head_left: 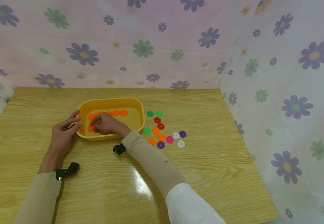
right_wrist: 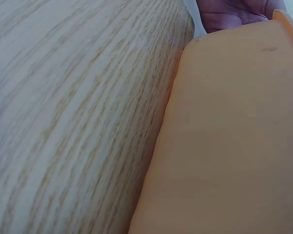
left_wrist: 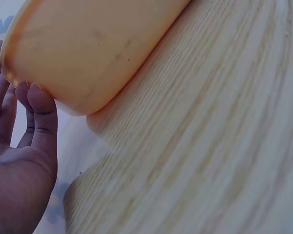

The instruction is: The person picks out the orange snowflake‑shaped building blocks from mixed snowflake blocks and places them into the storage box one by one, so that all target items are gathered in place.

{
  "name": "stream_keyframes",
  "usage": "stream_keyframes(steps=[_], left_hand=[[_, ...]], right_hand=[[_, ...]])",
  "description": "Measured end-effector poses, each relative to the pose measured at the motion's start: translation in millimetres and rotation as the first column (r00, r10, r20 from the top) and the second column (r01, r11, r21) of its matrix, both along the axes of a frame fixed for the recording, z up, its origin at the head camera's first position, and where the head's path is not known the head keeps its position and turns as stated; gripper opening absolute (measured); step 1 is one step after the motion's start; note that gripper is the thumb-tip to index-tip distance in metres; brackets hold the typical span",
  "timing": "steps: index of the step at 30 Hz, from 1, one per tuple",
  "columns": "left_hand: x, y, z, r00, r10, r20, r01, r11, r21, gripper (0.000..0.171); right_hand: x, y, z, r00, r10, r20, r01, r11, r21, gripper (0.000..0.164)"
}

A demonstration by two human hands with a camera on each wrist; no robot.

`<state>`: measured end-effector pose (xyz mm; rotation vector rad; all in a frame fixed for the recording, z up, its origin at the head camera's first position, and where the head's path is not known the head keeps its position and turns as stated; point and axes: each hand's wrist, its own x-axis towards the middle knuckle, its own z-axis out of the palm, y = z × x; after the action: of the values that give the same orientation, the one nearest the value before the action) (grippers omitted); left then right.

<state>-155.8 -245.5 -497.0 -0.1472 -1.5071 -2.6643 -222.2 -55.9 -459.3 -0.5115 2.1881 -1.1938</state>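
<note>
currently, the right hand [head_left: 105, 123] pinches an orange snowflake disc [head_left: 90, 128] inside the yellow tub [head_left: 134, 119]; the left hand [head_left: 63, 133] loosely touches its rim [head_left: 111, 99].

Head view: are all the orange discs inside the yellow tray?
No, three orange discs lie on the table, just right of the yellow tray.

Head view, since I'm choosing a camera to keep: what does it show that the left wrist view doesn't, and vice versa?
Only head: the right hand, orange discs inside the tub, loose coloured discs on the table.
Only left wrist: small dark specks on the tub's outer wall.
Both: the tub, table, flowered backdrop and left hand touching the tub.
</note>
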Motion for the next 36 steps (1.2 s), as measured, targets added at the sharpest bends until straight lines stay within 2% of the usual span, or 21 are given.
stream_keyframes(steps=[19, 26, 36], left_hand=[[1.4, 2.9, 5.0, 1.0, -0.006, 0.015, 0.006, 1.0, 0.018, 0.028], [1.1, 1.8, 3.6, 1.0, 0.008, 0.017, -0.007, 1.0, -0.026, 0.028], [0.3, 0.5, 2.6, 1.0, 0.023, 0.021, -0.022, 0.999, -0.043, 0.025]], right_hand=[[-0.3, 1.9, -1.4, 0.999, 0.029, -0.024, -0.029, 0.999, -0.025, 0.018], [0.1, 2.3, -0.6, 0.999, 0.03, -0.04, -0.03, 1.0, -0.006, 0.02], [2.1, 3.1, 2.0, 0.999, 0.034, -0.036, -0.035, 0.999, -0.009, 0.022]])
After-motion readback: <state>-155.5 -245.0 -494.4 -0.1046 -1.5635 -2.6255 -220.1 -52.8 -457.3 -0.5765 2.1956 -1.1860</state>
